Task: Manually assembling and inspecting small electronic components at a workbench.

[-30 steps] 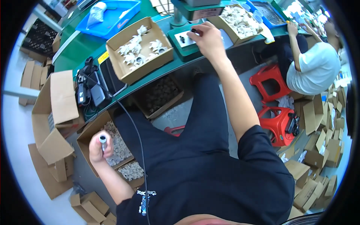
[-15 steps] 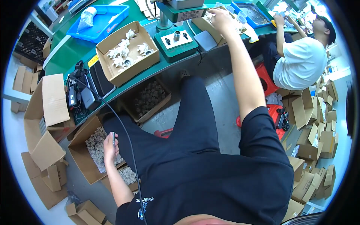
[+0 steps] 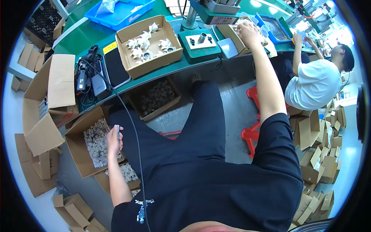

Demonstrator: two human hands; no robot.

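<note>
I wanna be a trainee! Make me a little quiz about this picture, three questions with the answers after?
1. Where is the person's right hand?
A) On the lap
B) At the box to the right of the green base
C) In the blue tray

2. True or false: the left hand holds a small grey piece.

3. Fill in: the flat dark device lies to the ____ of the carton with scattered white parts.

Key: 1. B; 2. True; 3. left
</note>
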